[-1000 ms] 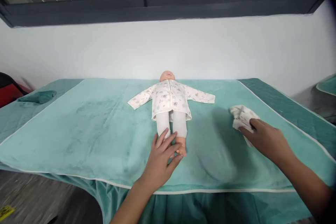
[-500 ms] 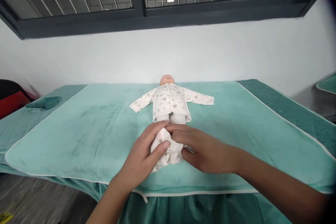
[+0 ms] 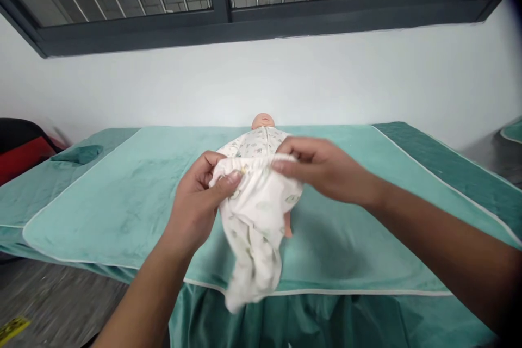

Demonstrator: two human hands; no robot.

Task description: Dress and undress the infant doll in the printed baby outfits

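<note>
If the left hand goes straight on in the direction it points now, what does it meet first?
Probably the doll, at its shirted chest behind the small trousers that the left hand grips; depth is hard to judge.

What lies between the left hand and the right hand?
Head view: the waistband of the printed trousers, pinched by left hand and right hand, held above the doll.

Small white baby trousers [image 3: 255, 217] with faint print, held up by the stretched elastic waistband, legs hanging limp and slightly blurred, just in front of the face-up doll [image 3: 261, 141].
</note>
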